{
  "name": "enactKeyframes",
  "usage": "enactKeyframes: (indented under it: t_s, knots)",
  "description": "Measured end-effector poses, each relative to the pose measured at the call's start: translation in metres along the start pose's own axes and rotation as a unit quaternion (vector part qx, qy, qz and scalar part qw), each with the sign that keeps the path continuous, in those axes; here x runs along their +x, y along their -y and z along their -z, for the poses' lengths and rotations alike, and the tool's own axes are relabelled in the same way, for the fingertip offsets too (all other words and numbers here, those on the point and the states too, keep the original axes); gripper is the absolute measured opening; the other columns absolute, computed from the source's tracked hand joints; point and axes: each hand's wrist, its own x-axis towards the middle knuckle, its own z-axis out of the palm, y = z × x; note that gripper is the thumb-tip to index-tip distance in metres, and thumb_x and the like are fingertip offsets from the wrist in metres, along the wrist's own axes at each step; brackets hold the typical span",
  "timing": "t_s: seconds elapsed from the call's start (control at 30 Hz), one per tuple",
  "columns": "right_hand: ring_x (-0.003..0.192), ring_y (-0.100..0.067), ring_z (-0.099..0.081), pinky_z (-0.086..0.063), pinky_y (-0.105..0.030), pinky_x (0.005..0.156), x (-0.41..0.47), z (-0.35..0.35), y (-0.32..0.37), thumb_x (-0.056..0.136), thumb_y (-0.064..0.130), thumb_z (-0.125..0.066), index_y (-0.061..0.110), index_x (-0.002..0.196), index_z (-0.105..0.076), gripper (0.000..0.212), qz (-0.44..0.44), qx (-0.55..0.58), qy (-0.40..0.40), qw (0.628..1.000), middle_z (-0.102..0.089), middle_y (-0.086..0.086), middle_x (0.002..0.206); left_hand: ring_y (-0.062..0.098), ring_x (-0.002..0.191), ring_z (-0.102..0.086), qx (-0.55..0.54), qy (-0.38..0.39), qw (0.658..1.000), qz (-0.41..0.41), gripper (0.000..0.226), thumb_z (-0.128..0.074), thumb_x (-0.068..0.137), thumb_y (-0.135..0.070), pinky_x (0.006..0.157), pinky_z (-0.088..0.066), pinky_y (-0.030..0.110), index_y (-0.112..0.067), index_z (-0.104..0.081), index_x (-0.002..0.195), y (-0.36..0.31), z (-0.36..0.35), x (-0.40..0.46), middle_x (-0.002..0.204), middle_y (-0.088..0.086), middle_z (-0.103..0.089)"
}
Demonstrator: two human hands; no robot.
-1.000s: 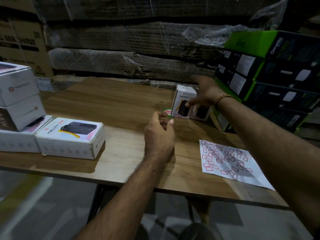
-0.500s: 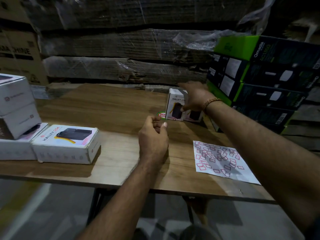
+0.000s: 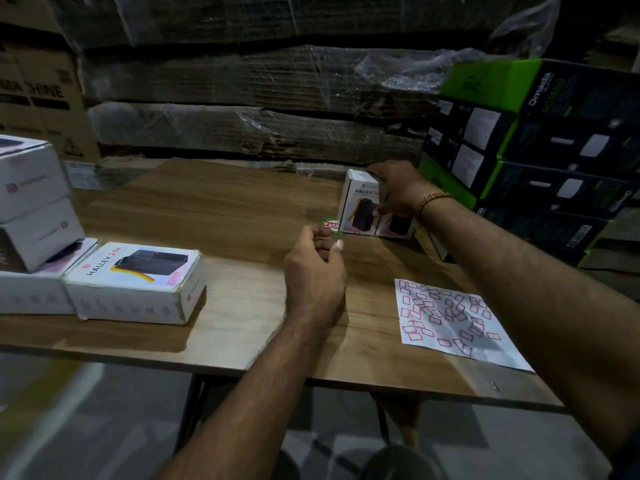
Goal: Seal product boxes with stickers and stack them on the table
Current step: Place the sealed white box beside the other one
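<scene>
1. Head view: my right hand [image 3: 398, 194] is on the upright product box [image 3: 358, 202] at the far right of the bench [image 3: 225, 216], fingers over its top, thumb on the printed front face. It holds the box.
2. A second box [image 3: 398, 225] stands just behind it, mostly hidden by the hand.
3. My left hand [image 3: 313, 271] hovers mid-bench, fingers curled in, thumb against fingertips. Cannot tell whether it pinches a sticker.
4. Key relation: the box lies ahead and right of the left hand, long axis vertical; the right hand is already on it, so it is the nearer one.
5. Sticker sheet [image 3: 446, 317] lies flat near the front edge, under my right forearm.
6. Sealed stack [image 3: 38, 209] and a flat-lying box [image 3: 138, 278] sit at the left end, well apart.
7. Judgement: next, bring the box toward the left hand.
</scene>
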Motion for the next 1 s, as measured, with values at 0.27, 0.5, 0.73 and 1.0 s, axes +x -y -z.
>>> enactKeyframes:
  t_s: [0.27, 0.5, 0.73, 1.0]
  knots:
    - [0.127, -0.037, -0.057, -0.053, -0.048, 0.104, 0.003, -0.003, -0.004, 0.066, 0.012, -0.1, 0.013, 0.141, -0.061, 0.085, -0.003, 0.018, -0.006, 1.0, -0.061, -0.016, 0.136, -0.002, 0.087, -0.064, 0.002, -0.003, 1.0, 0.004, 0.012, -0.07, 0.103, -0.027, 0.076, -0.057, 0.025, -0.028, -0.064, 0.113, 0.0, 0.0, 0.001, 0.097, -0.012, -0.069]
    - [0.121, -0.038, -0.061, -0.052, -0.042, 0.097, 0.01, -0.006, -0.02, 0.063, 0.006, -0.099, 0.012, 0.131, -0.065, 0.077, -0.001, 0.029, -0.005, 1.0, -0.063, -0.017, 0.131, -0.007, 0.078, -0.062, 0.0, -0.013, 1.0, -0.008, 0.011, -0.071, 0.101, -0.024, 0.071, -0.052, 0.019, -0.025, -0.066, 0.112, 0.003, -0.002, 0.002, 0.093, -0.012, -0.07]
    - [0.118, -0.037, -0.064, -0.053, -0.039, 0.092, 0.014, -0.009, -0.033, 0.06, 0.004, -0.1, 0.013, 0.126, -0.067, 0.075, -0.01, 0.043, -0.011, 0.999, -0.066, -0.017, 0.129, -0.006, 0.078, -0.063, 0.006, -0.017, 1.0, -0.018, 0.013, -0.071, 0.1, -0.024, 0.075, -0.055, 0.023, -0.021, -0.067, 0.112, 0.006, -0.003, 0.003, 0.093, -0.011, -0.072]
    - [0.152, -0.038, -0.036, -0.037, -0.052, 0.122, 0.003, 0.005, -0.023, 0.06, 0.025, -0.104, 0.018, 0.166, -0.027, 0.131, -0.008, 0.016, -0.036, 0.999, -0.04, -0.014, 0.164, -0.008, 0.079, -0.063, 0.012, -0.009, 1.0, -0.007, 0.012, -0.072, 0.101, -0.024, 0.07, -0.051, 0.014, -0.025, -0.066, 0.112, 0.005, -0.004, 0.003, 0.093, -0.013, -0.07]
